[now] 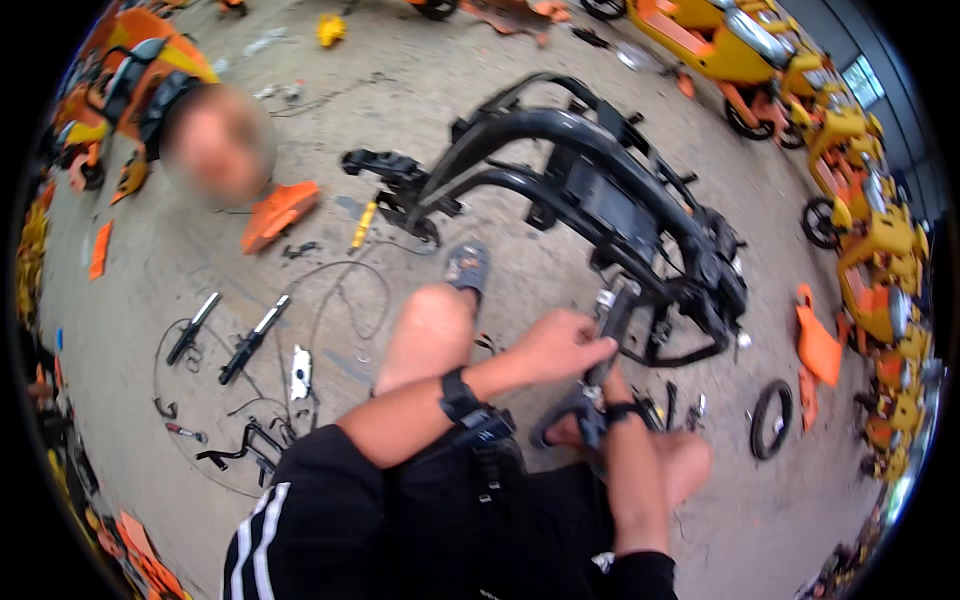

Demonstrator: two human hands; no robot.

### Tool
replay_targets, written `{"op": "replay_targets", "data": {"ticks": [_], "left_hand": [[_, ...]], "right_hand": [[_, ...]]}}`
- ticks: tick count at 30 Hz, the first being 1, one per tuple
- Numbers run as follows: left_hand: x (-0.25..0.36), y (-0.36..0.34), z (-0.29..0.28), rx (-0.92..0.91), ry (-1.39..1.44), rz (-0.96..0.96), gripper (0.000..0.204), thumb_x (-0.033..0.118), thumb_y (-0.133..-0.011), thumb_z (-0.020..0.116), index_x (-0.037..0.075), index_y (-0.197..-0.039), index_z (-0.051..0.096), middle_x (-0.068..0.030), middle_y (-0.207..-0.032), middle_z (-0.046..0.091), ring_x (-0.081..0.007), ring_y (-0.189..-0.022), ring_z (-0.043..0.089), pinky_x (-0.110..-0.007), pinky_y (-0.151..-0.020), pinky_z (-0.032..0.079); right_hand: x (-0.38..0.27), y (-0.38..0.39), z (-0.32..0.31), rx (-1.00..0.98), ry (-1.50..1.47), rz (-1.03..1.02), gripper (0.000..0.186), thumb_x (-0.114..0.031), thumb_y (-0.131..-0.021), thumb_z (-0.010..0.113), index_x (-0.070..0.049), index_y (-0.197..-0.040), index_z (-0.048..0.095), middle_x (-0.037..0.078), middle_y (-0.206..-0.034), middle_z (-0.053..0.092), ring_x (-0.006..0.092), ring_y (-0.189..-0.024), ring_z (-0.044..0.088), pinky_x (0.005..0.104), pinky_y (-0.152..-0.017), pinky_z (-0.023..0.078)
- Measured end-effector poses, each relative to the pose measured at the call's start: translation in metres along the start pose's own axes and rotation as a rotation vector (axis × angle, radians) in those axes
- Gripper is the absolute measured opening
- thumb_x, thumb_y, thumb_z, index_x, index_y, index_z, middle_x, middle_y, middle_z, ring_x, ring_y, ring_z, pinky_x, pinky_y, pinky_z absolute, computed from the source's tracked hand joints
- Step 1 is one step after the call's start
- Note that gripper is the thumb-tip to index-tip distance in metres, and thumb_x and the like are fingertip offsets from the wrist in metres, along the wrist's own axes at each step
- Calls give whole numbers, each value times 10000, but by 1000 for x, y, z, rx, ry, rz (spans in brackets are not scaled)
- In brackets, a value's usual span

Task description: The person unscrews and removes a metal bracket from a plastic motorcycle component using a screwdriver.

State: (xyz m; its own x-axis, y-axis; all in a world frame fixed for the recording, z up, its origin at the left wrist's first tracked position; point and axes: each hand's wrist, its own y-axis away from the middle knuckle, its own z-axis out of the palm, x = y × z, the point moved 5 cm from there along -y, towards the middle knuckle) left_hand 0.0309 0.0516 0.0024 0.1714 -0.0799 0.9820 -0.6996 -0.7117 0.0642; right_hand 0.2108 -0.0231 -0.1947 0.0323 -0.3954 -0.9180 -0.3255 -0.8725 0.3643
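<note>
The black tubular scooter frame (578, 165) lies ahead of me, with a dark bar (618, 315) and a small silver fitting (605, 298) at its near end. My left hand (558, 345) is at that bar, fingers curled in against it; what they pinch, if anything, is hidden. Just below, my right hand (610, 390) is wrapped round the lower part of the same bar, partly hidden behind it.
Two fork tubes (250, 340), cables, bent black tubes (240, 450) and orange panels (275, 215) lie on the concrete floor (380, 100). A tire (770, 420) is at right. Yellow scooters (865, 270) line the right rim. A person's blurred head (218, 145) shows upper left.
</note>
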Motion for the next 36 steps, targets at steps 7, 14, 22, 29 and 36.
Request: {"op": "replay_targets", "data": {"ticks": [7, 14, 22, 29, 36], "left_hand": [[-1, 5, -6, -102, 105, -170, 361, 306, -905, 668, -29, -774, 641, -3, -514, 486, -42, -498, 391, -251, -443, 317], [-2, 3, -11, -57, 97, -160, 390, 315, -881, 682, -56, -771, 636, -16, -546, 492, -70, -515, 400, -281, -459, 343], [-7, 2, -14, -94, 46, -119, 391, 314, -897, 673, -53, -768, 626, 22, -555, 465, -38, -541, 370, -256, -460, 298], [-4, 7, -16, -84, 28, -133, 368, 287, -904, 679, -34, -742, 603, 48, -566, 430, -29, -556, 343, -246, -464, 272], [-8, 8, -17, -99, 39, -104, 390, 322, -894, 682, -33, -745, 620, 19, -544, 470, -41, -528, 376, -259, -456, 311]], "right_hand": [[174, 22, 14, 428, 642, 96, 275, -265, -796, 663, -58, -976, 655, 241, -846, 674, 441, -861, 641, 527, -752, 493], [163, 57, 32, 266, 999, 327, 289, -254, -871, 535, -11, -885, 692, 226, -927, 684, 429, -905, 655, 483, -801, 533], [113, 66, 24, 372, 723, 420, 313, -277, -809, 602, -24, -953, 718, 235, -1001, 677, 402, -905, 657, 476, -826, 521], [133, 57, 63, 162, 727, 373, 339, -330, -847, 575, -45, -960, 719, 222, -969, 681, 411, -943, 638, 499, -829, 505], [173, 50, 70, 134, 828, 392, 312, -324, -851, 546, -118, -1004, 722, 195, -966, 690, 390, -927, 651, 486, -843, 512]]}}
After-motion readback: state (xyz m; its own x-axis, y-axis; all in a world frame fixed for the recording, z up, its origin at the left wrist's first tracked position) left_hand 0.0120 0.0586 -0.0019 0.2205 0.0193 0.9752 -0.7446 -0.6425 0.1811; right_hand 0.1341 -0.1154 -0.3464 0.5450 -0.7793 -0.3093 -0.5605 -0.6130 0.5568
